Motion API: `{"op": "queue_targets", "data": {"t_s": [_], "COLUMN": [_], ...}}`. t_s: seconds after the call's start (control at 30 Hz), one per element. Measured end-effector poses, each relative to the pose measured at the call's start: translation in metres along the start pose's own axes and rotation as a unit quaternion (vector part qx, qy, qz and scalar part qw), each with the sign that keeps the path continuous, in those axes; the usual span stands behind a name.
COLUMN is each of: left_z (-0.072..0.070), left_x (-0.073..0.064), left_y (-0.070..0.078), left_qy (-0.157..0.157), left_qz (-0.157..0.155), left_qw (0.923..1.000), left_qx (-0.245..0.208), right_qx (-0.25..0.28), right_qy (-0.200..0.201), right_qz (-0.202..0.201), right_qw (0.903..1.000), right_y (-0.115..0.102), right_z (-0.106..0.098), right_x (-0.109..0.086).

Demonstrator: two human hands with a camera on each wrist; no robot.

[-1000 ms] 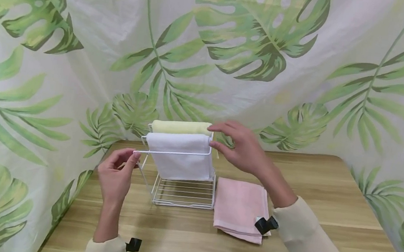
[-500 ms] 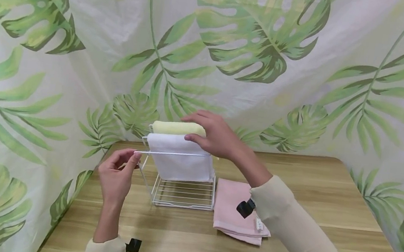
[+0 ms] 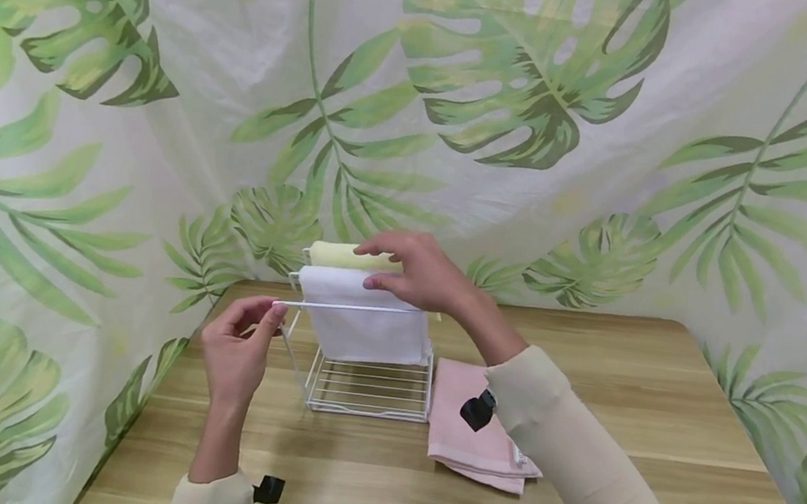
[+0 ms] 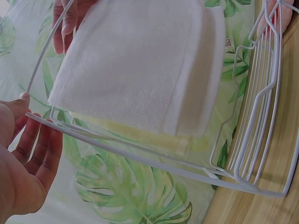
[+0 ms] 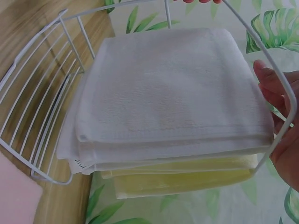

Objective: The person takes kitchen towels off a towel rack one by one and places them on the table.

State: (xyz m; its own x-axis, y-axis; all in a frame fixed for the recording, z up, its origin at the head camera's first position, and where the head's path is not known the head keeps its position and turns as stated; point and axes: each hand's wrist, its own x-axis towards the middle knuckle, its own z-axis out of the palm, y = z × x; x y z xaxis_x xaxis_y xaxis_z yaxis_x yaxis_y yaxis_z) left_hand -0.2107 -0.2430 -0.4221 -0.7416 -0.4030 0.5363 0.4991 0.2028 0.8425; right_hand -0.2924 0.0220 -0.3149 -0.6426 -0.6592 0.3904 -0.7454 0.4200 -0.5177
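A white wire rack (image 4: pixel 163 172) stands on the table, with a white towel (image 3: pixel 363 331) folded over one of its upper rails. Behind it a pale yellow towel (image 3: pixel 333 255) hangs from the far rail. My left hand (image 3: pixel 237 345) pinches the front left corner of the rack's nearest rail between thumb and fingers. My right hand (image 3: pixel 419 275) arches over the towels' top edges, its thumb at the white towel's upper edge and its fingertips over the yellow one. In the right wrist view, its fingers show beyond the rail, beside the white towel's fold.
A folded pink towel (image 3: pixel 458 427) with a small tag lies right of the rack on the wooden table (image 3: pixel 358 499). A leaf-printed curtain (image 3: pixel 501 197) hangs behind and to the left. The rack's lower shelf is a grid of thin wires.
My right hand has moved left from the rails' right ends to over the middle of the towels. My left hand keeps its grip on the rack's corner.
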Motion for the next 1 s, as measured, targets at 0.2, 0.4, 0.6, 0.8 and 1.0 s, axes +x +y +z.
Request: {"op": "queue_targets", "data": {"t_s": [0.2,0.4,0.6,0.8,1.0], "left_z": [0.001,0.002,0.002,0.002,0.003], "left_x": [-0.001,-0.001,-0.001,-0.001,-0.003], "left_y": [0.0,0.001,0.002,0.001,0.0], "left_qy": [-0.002,-0.004,-0.005,-0.006,-0.005], "left_qz": [-0.002,0.0,0.005,0.007,0.007], "left_qw": [1.0,1.0,0.9999,0.9999,0.9999], "left_qx": [0.005,0.009,0.009,0.013,0.013], "right_qx": [0.006,-0.017,-0.046,-0.062,-0.073], "right_qy": [-0.027,-0.051,-0.064,-0.06,-0.044], "right_qz": [0.038,0.044,0.05,0.059,0.063], "right_qw": [0.9989,0.9976,0.9956,0.9945,0.9944], "right_y": [0.004,0.006,0.007,0.007,0.008], "right_z": [0.005,0.006,0.008,0.01,0.013], "right_x": [0.0,0.0,0.001,-0.001,-0.003]}}
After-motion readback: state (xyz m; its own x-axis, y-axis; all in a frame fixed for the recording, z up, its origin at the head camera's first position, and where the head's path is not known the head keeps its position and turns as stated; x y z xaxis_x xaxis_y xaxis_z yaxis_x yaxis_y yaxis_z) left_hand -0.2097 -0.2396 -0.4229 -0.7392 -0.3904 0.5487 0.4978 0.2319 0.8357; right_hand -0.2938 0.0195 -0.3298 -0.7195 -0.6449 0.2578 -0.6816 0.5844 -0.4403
